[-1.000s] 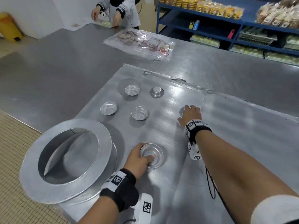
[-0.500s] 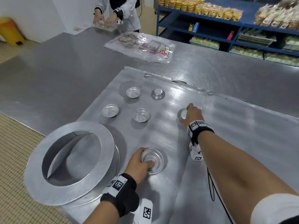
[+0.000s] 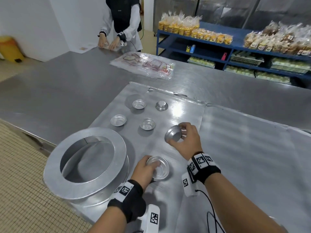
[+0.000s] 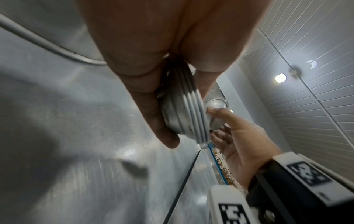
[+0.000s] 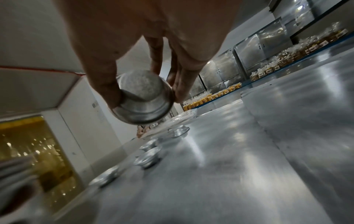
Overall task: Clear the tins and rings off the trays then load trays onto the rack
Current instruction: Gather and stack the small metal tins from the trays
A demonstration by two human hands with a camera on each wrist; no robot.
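My left hand (image 3: 146,170) grips a stack of several nested small tins (image 3: 159,168), its rims edge-on in the left wrist view (image 4: 189,112), just above the near tray (image 3: 161,148). My right hand (image 3: 185,137) pinches one small tin (image 3: 173,136) between thumb and fingers, lifted and tilted, seen from its base in the right wrist view (image 5: 143,103). Several more small tins lie on the tray: two upright (image 3: 118,120) (image 3: 147,123), one farther back (image 3: 139,104), one upside down (image 3: 161,105). A large metal ring (image 3: 87,158) stands on the tray's left end.
A second tray (image 3: 252,148) lies to the right on the steel table (image 3: 58,91). Plastic bags (image 3: 143,64) lie farther back, where another person (image 3: 122,22) works. Blue shelves (image 3: 235,47) of bagged bread stand at the right. A yellow bin (image 3: 10,49) is far left.
My right hand picked a tin up from the tray's right edge and carried it back toward me, tilted. My left hand stayed on its stack.
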